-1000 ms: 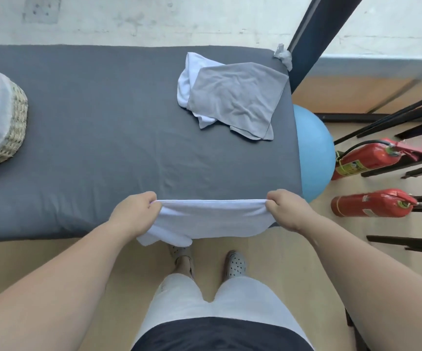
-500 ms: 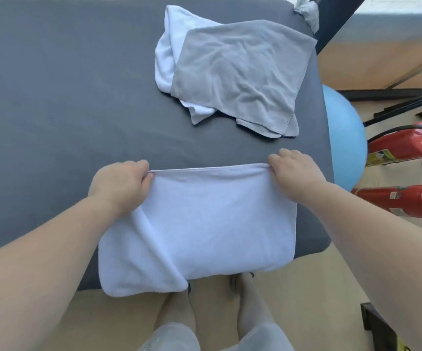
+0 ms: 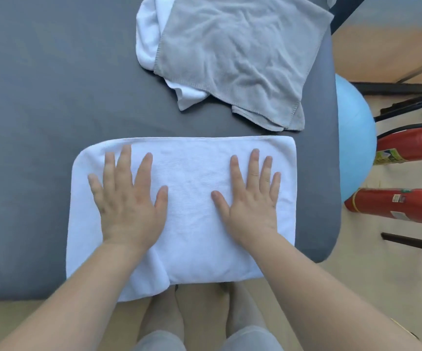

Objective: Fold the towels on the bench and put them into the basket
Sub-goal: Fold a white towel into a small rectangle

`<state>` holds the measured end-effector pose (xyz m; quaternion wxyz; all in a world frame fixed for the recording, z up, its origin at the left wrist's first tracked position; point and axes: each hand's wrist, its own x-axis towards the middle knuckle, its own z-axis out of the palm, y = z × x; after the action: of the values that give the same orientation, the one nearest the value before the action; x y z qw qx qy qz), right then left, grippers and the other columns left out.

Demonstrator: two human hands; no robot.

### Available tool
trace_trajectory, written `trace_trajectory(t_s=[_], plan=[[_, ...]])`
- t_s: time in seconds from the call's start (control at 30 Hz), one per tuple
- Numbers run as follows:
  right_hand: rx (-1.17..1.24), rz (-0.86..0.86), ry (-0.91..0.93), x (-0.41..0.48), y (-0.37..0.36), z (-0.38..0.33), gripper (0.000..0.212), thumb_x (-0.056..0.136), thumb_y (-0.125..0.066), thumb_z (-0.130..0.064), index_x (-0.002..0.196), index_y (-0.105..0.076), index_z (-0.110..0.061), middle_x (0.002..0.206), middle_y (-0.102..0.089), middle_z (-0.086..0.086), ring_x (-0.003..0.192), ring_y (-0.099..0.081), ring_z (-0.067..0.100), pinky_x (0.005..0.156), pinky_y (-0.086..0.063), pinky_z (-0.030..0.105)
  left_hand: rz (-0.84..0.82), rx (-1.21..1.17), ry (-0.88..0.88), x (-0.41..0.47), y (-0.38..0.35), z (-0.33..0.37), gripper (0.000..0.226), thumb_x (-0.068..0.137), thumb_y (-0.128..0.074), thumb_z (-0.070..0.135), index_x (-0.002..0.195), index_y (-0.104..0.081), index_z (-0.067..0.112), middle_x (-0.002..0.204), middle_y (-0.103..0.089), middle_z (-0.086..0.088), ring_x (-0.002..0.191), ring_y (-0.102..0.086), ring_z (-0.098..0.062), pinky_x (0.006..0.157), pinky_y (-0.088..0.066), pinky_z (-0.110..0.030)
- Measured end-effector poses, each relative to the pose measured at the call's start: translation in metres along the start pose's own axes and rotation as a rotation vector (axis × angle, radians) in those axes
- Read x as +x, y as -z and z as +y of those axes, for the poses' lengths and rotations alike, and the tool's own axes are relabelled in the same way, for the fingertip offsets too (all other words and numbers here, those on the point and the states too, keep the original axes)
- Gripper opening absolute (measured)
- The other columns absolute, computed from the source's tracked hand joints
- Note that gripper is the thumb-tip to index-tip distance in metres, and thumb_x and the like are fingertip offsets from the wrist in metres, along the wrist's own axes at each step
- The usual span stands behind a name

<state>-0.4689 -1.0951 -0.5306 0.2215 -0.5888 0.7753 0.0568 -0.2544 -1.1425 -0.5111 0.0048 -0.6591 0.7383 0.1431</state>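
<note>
A white towel point(image 3: 189, 178), folded over once, lies flat on the dark grey bench point(image 3: 40, 122) near its front edge, its lower left corner hanging slightly over. My left hand point(image 3: 129, 198) presses flat on its left half with fingers spread. My right hand point(image 3: 251, 196) presses flat on its right half the same way. Farther back lies a crumpled grey towel point(image 3: 237, 54) on top of another white towel point(image 3: 149, 39). The basket is out of view.
Right of the bench sit a blue exercise ball point(image 3: 354, 140) and two red fire extinguishers point(image 3: 407, 206) on the floor, beside dark metal frame legs point(image 3: 412, 241). My legs stand below the bench's front edge.
Both hands let go of the towel's far edge, which they had carried forward to fold it over, and now lie flat on top. The view has moved closer.
</note>
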Motion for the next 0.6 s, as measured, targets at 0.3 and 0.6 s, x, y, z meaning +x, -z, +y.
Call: trace_trajectory(t_s=[0.3, 0.6], plan=[[-0.084, 0.030, -0.045, 0.027, 0.007, 0.015, 0.087, 0.087, -0.017, -0.085, 0.157, 0.012, -0.043, 0.163, 0.029, 0.012, 0.148, 0.030, 0.040, 0.116, 0.011, 0.067, -0.223, 0.178, -0.008, 0.028, -0.022, -0.023, 0.079, 0.092, -0.008, 0.074, 0.157, 0.013, 0.033, 0.164, 0.024, 0.003, 0.150, 0.022, -0.029, 0.117, 0.006, -0.066], [-0.062, 0.042, -0.049, 0.037, 0.021, 0.013, 0.075, 0.094, -0.017, -0.074, 0.158, 0.006, -0.041, 0.165, 0.026, 0.010, 0.149, 0.028, 0.036, 0.117, 0.012, 0.066, -0.095, -0.060, -0.132, 0.024, 0.013, -0.048, 0.062, 0.099, -0.028, 0.052, 0.156, -0.025, 0.029, 0.168, -0.006, -0.002, 0.154, -0.001, -0.025, 0.121, 0.000, -0.058]])
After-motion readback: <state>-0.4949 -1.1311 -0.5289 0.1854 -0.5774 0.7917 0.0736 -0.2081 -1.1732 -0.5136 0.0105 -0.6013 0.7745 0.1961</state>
